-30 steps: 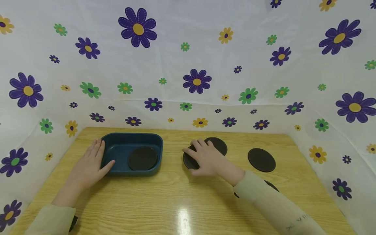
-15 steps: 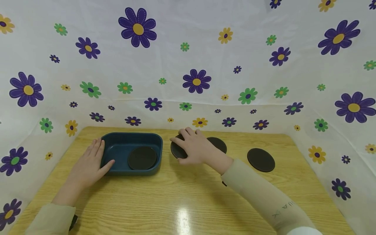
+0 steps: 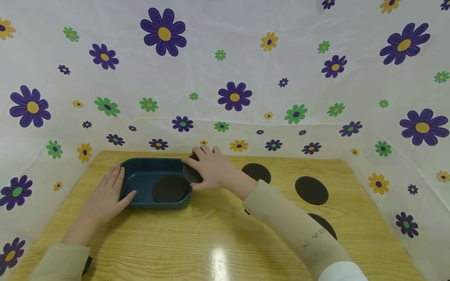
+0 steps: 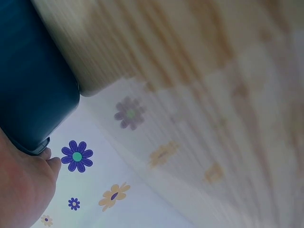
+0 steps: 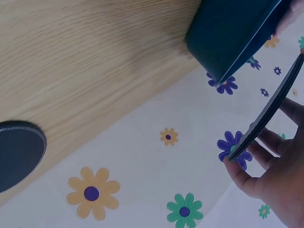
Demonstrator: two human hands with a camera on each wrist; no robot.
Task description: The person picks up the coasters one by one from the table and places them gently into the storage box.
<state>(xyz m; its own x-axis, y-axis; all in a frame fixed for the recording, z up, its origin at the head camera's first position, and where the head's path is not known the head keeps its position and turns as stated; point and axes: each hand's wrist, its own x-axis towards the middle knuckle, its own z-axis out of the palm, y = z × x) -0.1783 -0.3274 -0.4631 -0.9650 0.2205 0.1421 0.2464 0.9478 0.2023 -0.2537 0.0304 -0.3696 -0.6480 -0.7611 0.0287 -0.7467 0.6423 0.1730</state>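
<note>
In the head view a dark blue rectangular box [image 3: 140, 177] stands at the left of the table, with one round black coaster [image 3: 170, 189] lying inside it. My left hand [image 3: 105, 197] rests against the box's left side, fingers straight, thumb over the front rim. With fingertips and thumb, my right hand [image 3: 212, 169] holds another black coaster [image 3: 191, 171] by its edge, at the box's right rim. The right wrist view shows this held coaster [image 5: 266, 114] edge-on and tilted, apart from the box wall [image 5: 228, 38]. Left wrist view: the hand [image 4: 26, 187] touches the box rim.
Three more black coasters lie on the wooden table [image 3: 211, 234]: one at the back [image 3: 258, 172], one farther right [image 3: 311, 190], and one nearer [image 3: 325, 226], partly hidden by the right sleeve. White flower-printed cloth [image 3: 197, 78] closes off the back and sides.
My right hand has lifted the coaster off the table and carried it left to the box's right rim. The left hand and the box have stayed in place.
</note>
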